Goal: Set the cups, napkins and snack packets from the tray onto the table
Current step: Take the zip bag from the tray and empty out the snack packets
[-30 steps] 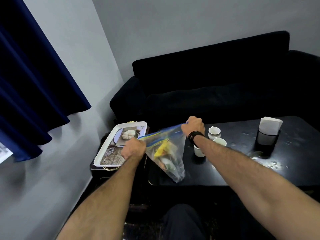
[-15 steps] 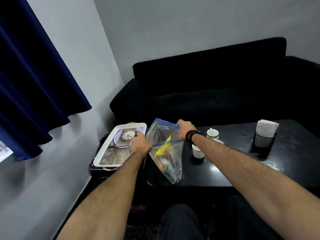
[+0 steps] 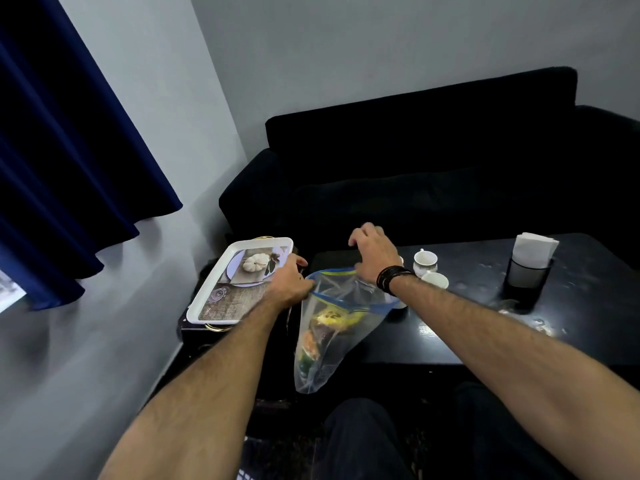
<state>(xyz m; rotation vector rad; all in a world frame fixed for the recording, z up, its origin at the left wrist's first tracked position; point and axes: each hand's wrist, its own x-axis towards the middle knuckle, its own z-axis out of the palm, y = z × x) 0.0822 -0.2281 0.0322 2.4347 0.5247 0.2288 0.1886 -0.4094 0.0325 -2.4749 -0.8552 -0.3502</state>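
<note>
In the head view, the left hand point(image 3: 289, 284) pinches the blue rim of the clear bag point(image 3: 332, 327) of snack packets, which hangs at the counter point(image 3: 588, 306) edge. The right hand point(image 3: 372, 256), which held the other rim a moment ago, has let go and is now spread above the opened mouth, probably to reach inside. Cups point(image 3: 425, 262) and napkins point(image 3: 533, 245) already stand on the counter; the tray point(image 3: 204, 303) looks empty.

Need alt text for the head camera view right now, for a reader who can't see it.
The left hand grips the rim of a clear zip bag of snack packets while the open right hand hovers above its mouth. Behind sit an emptied tray, white cups and a napkin holder on the black table.
</note>
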